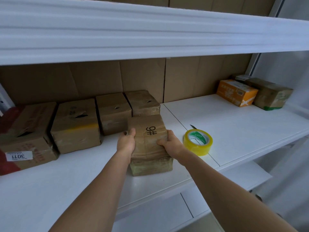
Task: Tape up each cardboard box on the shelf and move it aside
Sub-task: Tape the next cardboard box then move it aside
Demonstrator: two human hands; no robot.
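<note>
The head view cuts off the red-and-brown cardboard box with a white "3011" label [25, 139] at the left edge, and the left hand's [126, 141] fingers are hidden behind the small brown cardboard box marked "9#" [149, 143]. A thin dark blade-like item [193, 126] just behind the yellow roll of clear packing tape [198, 142] is too small to identify.

The "9#" box sits on the white shelf board [234, 124], clamped between both hands: the left hand grips its left side with the thumb on the top edge, and the right hand [170, 144] grips its right side, thumb pressed onto the taped top.

Directly behind the "9#" box stands a row of four brown cardboard boxes [113, 113] with torn holes in their tops, the nearest one touching its far end. The tape roll lies just right of it. Far to its right, an orange printed carton [236, 92] and a brown taped box [271, 96] sit near the back corner, with bare shelf between.
</note>
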